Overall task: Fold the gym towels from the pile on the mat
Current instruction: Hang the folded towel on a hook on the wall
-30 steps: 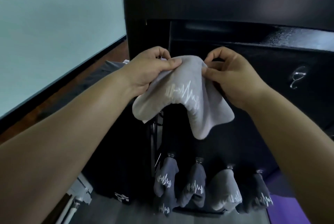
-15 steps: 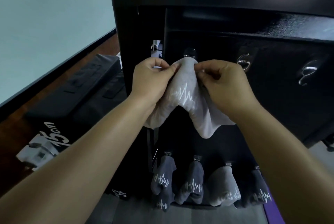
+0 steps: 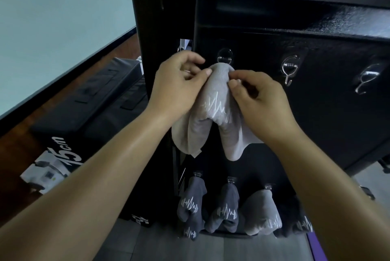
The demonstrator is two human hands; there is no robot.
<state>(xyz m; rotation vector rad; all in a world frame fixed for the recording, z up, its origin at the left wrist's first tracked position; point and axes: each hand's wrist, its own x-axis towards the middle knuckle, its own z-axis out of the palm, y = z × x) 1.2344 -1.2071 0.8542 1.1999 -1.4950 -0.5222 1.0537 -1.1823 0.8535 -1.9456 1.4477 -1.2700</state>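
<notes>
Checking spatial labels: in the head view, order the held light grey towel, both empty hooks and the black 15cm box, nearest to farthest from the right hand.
1. light grey towel, pinched by the right hand.
2. nearer empty hook, just up-right.
3. far-right empty hook, farther along the panel.
4. black 15cm box, on the floor, far left.
</notes>
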